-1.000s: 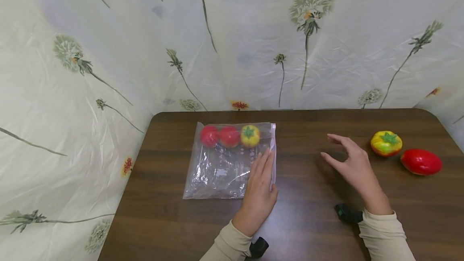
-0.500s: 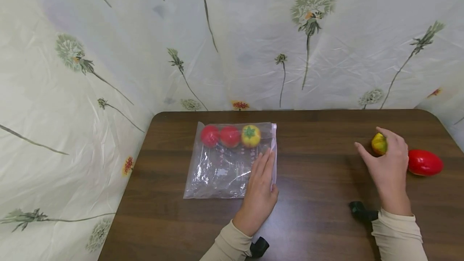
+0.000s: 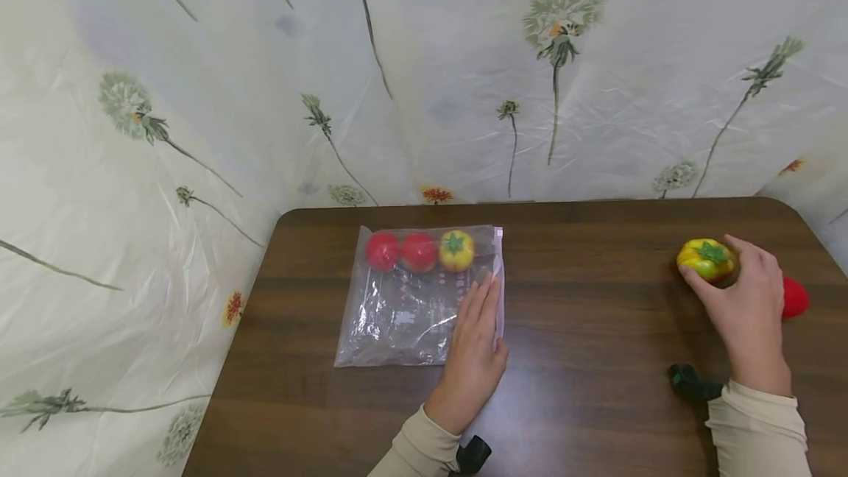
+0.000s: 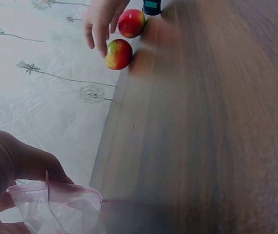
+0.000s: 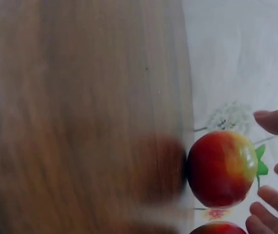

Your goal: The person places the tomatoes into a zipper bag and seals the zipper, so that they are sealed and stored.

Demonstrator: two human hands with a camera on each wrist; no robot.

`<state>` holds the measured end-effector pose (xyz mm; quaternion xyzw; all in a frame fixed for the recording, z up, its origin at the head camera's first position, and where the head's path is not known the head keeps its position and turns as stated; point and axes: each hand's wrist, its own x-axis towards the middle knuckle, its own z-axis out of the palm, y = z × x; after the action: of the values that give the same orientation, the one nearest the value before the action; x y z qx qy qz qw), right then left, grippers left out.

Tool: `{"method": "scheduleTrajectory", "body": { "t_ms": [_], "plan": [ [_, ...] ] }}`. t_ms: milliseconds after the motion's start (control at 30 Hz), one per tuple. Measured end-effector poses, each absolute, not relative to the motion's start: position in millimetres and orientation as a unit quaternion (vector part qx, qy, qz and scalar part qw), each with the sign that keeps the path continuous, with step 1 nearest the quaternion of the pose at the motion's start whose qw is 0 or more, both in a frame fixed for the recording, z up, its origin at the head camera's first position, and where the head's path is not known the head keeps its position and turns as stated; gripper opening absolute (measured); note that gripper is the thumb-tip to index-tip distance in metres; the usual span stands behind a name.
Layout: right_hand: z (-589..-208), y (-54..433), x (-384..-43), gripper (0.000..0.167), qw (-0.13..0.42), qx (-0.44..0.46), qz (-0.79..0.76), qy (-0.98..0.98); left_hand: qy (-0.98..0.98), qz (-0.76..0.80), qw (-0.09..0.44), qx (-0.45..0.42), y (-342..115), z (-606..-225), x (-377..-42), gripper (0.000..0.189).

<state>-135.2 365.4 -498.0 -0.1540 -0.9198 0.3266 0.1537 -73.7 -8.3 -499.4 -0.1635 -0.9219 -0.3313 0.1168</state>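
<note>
My left hand [image 3: 469, 348] lies with straight fingers along the pink zip edge of a clear zip bag [image 3: 397, 322]. Two red round fruits [image 3: 382, 251] and a yellow fruit with a green leafy top [image 3: 456, 250] are in a row inside, at the far side. On the right, my right hand [image 3: 745, 300] hovers with thumb and fingers spread over a yellow-and-red fruit with a green leafy top [image 3: 704, 256]. In the right wrist view the fingertips [image 5: 268, 115] stand apart from this fruit [image 5: 221, 168]. Partly hidden behind that hand is a glossy red oval fruit [image 3: 795, 297].
Everything rests on a dark brown wooden table [image 3: 570, 271] with rounded far corners. A pale floral sheet [image 3: 450, 57] hangs behind it and along the left side. Black wrist devices [image 3: 692, 383] sit at both sleeves.
My right hand has moved right across the table, from beside the yellow-and-red fruit to over it, and now covers part of the red oval fruit. The left hand and bag have stayed in place.
</note>
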Motion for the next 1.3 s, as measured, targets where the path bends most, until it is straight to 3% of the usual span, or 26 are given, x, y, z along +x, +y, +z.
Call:
{"method": "scheduleTrajectory", "body": {
  "t_ms": [400, 767, 1000, 1300],
  "plan": [
    [-495.1, 373.6, -136.1, 0.084, 0.103, -0.168, 0.31, -0.93, -0.92, -0.333, 0.119, -0.166, -7.9, -500.1, -71.4, 0.094],
    [-499.1, 372.0, -139.3, 0.075, 0.115, -0.168, 0.311, -0.928, -0.922, -0.328, 0.121, -0.165, -8.6, -500.6, -72.2, 0.094],
    [-502.1, 373.0, -137.7, 0.077, 0.091, -0.175, 0.308, -0.931, -0.924, -0.326, 0.114, -0.163, -7.8, -501.3, -72.3, 0.094],
    [-503.2, 371.4, -136.9, 0.075, 0.109, -0.167, 0.325, -0.924, -0.924, -0.326, 0.117, -0.164, -7.8, -501.1, -72.5, 0.094]
  ]
}}
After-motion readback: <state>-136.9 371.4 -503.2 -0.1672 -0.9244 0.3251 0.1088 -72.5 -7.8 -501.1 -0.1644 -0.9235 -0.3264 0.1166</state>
